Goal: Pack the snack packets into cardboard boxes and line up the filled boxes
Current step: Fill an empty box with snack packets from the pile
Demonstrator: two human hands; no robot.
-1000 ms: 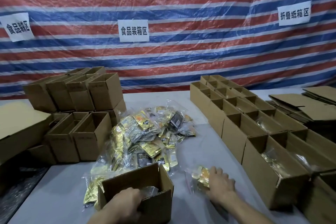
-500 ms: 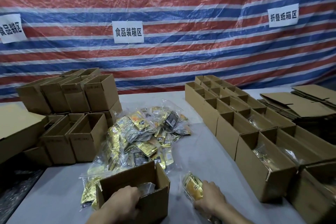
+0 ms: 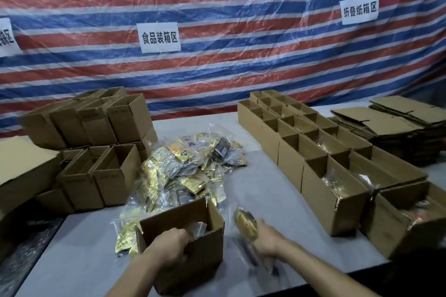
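Currently, head view, items placed from the open cardboard box at the near table edge:
- left hand: fingers curled over the box's near rim, gripping it
- right hand: closed round a gold snack packet, held just right of the box, blurred
- packet pile: just behind the box
- filled boxes: rows to its right
- empty boxes: stacked behind-left
- flattened cardboard: far right, beyond the rows
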